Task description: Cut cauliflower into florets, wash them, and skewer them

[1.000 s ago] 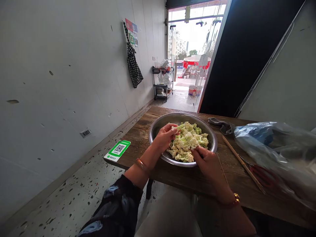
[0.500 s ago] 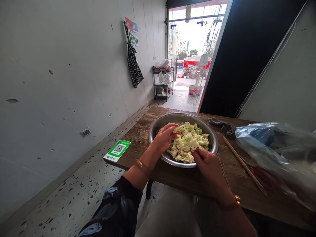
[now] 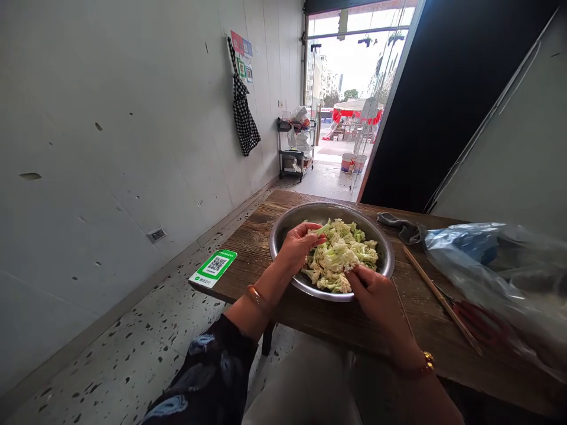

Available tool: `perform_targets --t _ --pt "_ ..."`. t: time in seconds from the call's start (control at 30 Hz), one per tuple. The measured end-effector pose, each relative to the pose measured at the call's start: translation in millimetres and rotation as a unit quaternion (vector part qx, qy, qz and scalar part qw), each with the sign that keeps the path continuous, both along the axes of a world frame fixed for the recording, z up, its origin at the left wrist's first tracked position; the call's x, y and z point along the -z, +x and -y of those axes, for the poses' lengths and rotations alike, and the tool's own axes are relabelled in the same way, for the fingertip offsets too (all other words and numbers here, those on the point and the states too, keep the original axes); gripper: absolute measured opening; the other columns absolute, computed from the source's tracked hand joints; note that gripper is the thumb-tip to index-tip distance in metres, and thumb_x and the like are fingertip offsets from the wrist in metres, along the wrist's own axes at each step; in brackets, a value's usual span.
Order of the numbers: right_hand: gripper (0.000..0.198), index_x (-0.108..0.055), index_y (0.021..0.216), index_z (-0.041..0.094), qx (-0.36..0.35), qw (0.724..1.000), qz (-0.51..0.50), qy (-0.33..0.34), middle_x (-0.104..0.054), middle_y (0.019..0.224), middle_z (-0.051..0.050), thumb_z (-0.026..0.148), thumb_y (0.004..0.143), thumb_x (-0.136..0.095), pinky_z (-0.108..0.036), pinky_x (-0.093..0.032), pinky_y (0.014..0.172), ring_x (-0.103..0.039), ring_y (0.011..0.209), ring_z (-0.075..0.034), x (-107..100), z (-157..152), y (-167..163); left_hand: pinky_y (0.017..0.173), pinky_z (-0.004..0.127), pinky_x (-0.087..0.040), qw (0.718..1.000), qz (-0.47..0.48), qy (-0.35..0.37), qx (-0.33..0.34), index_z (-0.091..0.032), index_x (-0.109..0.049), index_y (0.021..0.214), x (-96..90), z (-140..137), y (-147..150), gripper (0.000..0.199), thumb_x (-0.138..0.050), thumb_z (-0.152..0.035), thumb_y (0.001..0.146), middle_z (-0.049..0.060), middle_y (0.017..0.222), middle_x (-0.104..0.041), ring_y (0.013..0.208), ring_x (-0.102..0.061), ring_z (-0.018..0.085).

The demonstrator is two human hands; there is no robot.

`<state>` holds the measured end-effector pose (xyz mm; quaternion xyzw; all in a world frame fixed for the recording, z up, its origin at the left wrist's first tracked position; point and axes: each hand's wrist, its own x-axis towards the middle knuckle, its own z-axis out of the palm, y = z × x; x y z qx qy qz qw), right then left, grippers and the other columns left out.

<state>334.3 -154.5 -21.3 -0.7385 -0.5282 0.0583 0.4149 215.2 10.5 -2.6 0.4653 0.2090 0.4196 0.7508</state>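
A wide steel bowl (image 3: 386, 268) stands on the wooden table, filled with pale cauliflower florets (image 3: 348, 236). Over its left side my left hand (image 3: 299, 245) is closed, pinching a cauliflower piece with a green stem (image 3: 325, 229) between thumb and fingers. At the bowl's front right, my right hand (image 3: 371, 287) has its fingertips closed on a cauliflower floret (image 3: 340, 258) above the heap. The tips of the right fingers are partly hidden behind that floret.
The wooden table (image 3: 248, 242) carries a green QR code card (image 3: 215, 267) at its left corner. Right of the bowl lie a dark cloth (image 3: 403, 227), a wooden stick (image 3: 436, 295), red-handled scissors (image 3: 478, 319) and a clear plastic bag (image 3: 509, 265). A cart (image 3: 295, 150) stands near the doorway.
The view has shifted slightly, so everything sits a little further right. In my left hand the piece's green stem now shows more plainly. The right hand keeps its grip.
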Motion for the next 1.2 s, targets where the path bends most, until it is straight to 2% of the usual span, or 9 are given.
perform_targets --t 0.27,0.43,0.63,0.77,0.9,1.2 --pt "0.039 -0.057 0.063 0.022 0.002 1.000 0.007 -0.001 -0.062 0.063 -0.001 0.047 0.091 -0.048 -0.026 -0.035 0.058 -0.053 0.060 -0.016 1 -1 1 0.079 0.029 -0.054 0.999 -0.007 0.043 -0.029 -0.017 -0.056 0.086 0.8 1 -1 0.029 -0.076 -0.020 0.066 -0.003 0.077 -0.062 0.073 -0.069 0.013" --pt "0.038 -0.058 0.062 0.022 -0.003 1.000 0.007 0.014 -0.064 0.063 -0.001 0.046 0.091 -0.049 -0.026 -0.036 0.059 -0.054 0.060 -0.015 1 0 1 0.079 0.029 -0.054 0.996 -0.012 0.070 -0.052 -0.018 -0.056 0.084 1.4 2 0 0.026 -0.074 -0.020 0.066 -0.004 0.079 -0.061 0.073 -0.068 0.012" --pt "0.039 -0.057 0.064 0.022 -0.003 1.000 0.013 -0.006 -0.063 0.064 -0.001 0.047 0.092 -0.048 -0.027 -0.034 0.060 -0.056 0.062 -0.016 1 0 1 0.078 0.028 -0.053 0.992 -0.040 0.095 -0.066 -0.018 -0.057 0.083 -0.4 3 0 0.020 -0.069 -0.018 0.067 -0.003 0.075 -0.062 0.074 -0.068 0.013" --pt "0.040 -0.055 0.062 0.021 -0.004 1.000 0.022 -0.002 -0.061 0.062 0.000 0.046 0.093 -0.047 -0.026 -0.033 0.060 -0.054 0.061 -0.015 1 0 1 0.071 0.026 -0.051 0.976 -0.098 0.163 -0.105 -0.019 -0.059 0.079 2.9 -1 0 0.016 -0.068 -0.020 0.066 -0.003 0.073 -0.061 0.071 -0.064 0.013" --pt "0.040 -0.055 0.062 0.021 0.003 1.000 0.020 -0.006 -0.060 0.061 0.000 0.045 0.093 -0.047 -0.026 -0.032 0.059 -0.054 0.060 -0.015 1 -1 0 0.068 0.026 -0.050 0.959 -0.123 0.221 -0.127 -0.019 -0.061 0.076 3.9 -3 1 0.015 -0.070 -0.020 0.065 -0.001 0.082 -0.063 0.070 -0.059 0.012" --pt "0.040 -0.053 0.059 0.021 0.021 1.000 0.004 0.000 -0.057 0.060 -0.001 0.046 0.090 -0.046 -0.027 -0.031 0.059 -0.050 0.059 -0.015 2 0 -1 0.067 0.027 -0.052 0.990 -0.036 0.121 -0.062 -0.015 -0.057 0.071 -5.3 7 -2 0.020 -0.075 -0.018 0.063 0.000 0.091 -0.062 0.065 -0.065 0.010"
